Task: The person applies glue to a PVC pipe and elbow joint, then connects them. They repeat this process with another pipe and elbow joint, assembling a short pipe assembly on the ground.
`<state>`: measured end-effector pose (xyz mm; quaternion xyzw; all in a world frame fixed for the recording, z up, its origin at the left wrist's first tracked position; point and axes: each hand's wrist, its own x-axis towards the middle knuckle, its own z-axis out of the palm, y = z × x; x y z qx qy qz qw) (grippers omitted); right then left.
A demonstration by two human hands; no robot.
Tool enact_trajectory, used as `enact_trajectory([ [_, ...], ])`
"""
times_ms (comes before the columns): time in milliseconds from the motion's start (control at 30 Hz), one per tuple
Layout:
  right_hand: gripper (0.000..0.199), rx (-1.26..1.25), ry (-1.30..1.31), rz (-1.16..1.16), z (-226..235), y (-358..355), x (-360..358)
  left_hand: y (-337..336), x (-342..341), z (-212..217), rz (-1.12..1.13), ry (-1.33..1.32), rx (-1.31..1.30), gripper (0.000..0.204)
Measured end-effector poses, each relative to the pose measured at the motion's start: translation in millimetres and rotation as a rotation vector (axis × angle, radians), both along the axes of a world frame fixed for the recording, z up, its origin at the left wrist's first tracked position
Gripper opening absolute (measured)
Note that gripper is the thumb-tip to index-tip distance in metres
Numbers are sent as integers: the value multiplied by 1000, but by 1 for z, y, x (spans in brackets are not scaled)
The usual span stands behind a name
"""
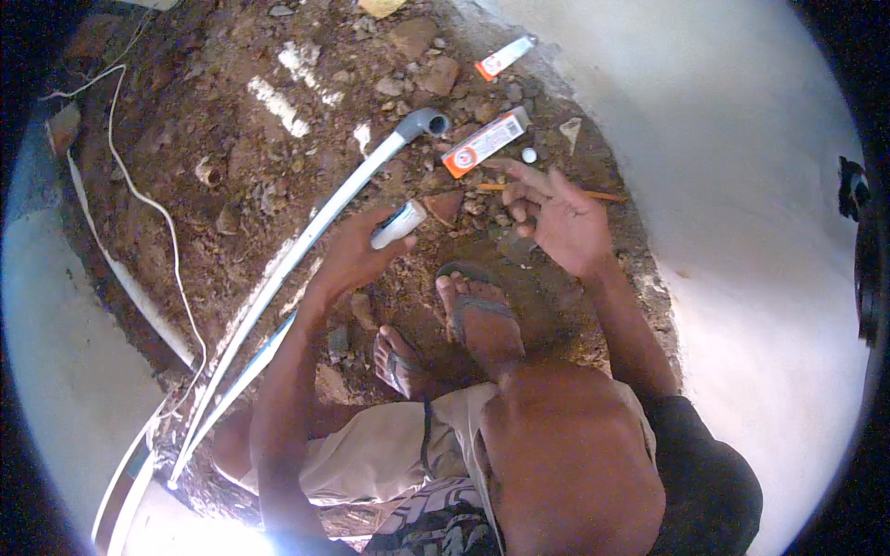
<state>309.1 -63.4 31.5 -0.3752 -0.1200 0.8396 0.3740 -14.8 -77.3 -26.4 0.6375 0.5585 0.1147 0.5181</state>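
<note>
I watch my left hand [357,255] pinch a tube [399,225], likely to steady it, a box [487,144] just past the loosely spread fingers of my right hand [567,225].

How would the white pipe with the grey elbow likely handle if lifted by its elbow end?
The white pipe looks long and slender, so it may flex slightly. The open mouth of the grey elbow suggests it's hollow, probably light. That bent end would likely hinder rolling.
</note>
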Motion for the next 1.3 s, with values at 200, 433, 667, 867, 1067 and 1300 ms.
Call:
enact_trajectory([
  [200, 58, 371, -432, 395, -2, -10, -43, 5, 3, 21, 40, -7, -42, 54],
  [433, 60, 379, -397, 358, -7, -13, -51, -5, -13, 9, -38, 112, 80, 55],
  [667, 61, 402, -384, 290, -6, -8, -50, -6, -21, 8, 11, 115, -9, 54],
  [867, 60, 337, -372, 298, -23, -13, -42, -13, -21, -2, 53, 124, 89, 52],
  [1067, 60, 276, -405, 174, -30, -4, -14, -18, -22, -8, 82, 131, 83, 54],
  [1300, 59, 599, -1133, 270, -50, 12, 49, -20, -22, -17, 90, 132, 99, 53],
])
